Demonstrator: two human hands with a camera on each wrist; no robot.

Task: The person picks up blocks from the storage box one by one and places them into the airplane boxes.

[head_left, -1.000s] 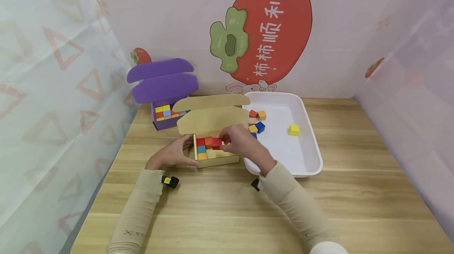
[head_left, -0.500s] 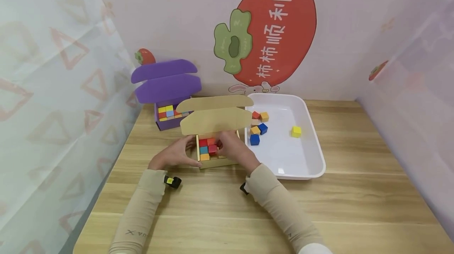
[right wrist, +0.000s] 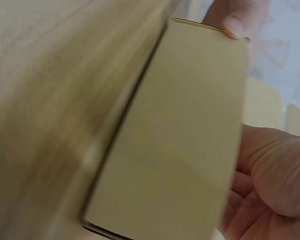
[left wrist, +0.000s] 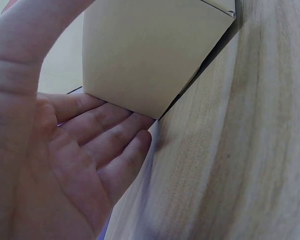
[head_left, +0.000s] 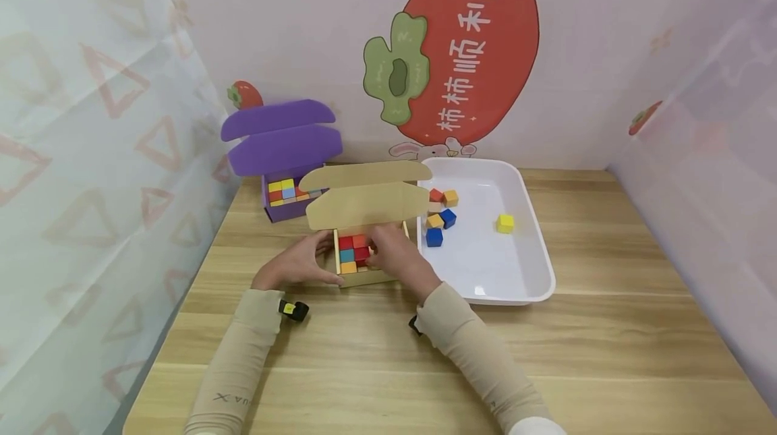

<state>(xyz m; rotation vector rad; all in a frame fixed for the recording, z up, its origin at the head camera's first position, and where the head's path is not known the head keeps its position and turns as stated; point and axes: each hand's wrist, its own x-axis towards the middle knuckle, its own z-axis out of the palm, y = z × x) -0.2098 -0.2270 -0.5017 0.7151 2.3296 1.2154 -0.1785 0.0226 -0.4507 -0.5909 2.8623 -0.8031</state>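
Backdrop [head_left: 570,84]: pale, bore a red persimmon print. Wood-grain tabletop [head_left: 358,367]: ran up to it. White tray [head_left: 485,263]: held loose cubes [head_left: 448,218]. Purple box [head_left: 285,155]: stood open behind. Cream box [head_left: 364,278]: stood open beside the tray; left hand [head_left: 297,261] gripped its end, thumb opposite fingers. Right hand [head_left: 396,253]: reached inside; fingertips met a dark red cube [head_left: 361,253], pinch uncertain.

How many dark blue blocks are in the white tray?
2: one blue block beside an orange block, another blue block just in front. The beige lid might hide more.
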